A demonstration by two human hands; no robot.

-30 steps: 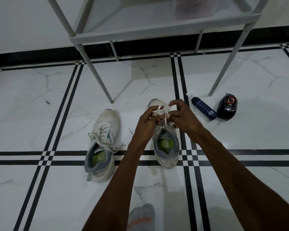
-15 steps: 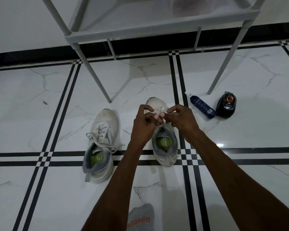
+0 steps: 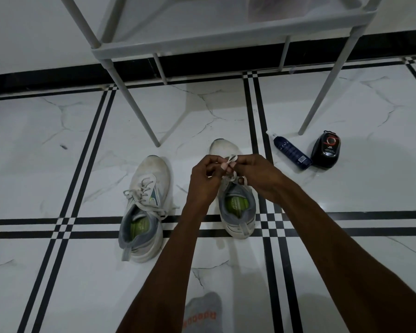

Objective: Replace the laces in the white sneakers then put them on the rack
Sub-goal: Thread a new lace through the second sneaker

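Both hands (left hand (image 3: 205, 181), right hand (image 3: 257, 175)) pinch the lace (image 3: 231, 161) above the right sneaker (image 3: 237, 207).

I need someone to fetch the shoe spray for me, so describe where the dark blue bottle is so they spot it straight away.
Find the grey metal shoe rack and follow its front right leg down to the white marble floor. The dark blue spray bottle lies on its side there, slim with a white nozzle, beside a squat black container with a red ring.

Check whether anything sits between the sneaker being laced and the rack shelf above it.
Nothing visible does. The sneaker lies on the floor in front of the rack, with open floor between. Both hands, left hand and right hand, pinch its lace. The bottle lies off to the right.
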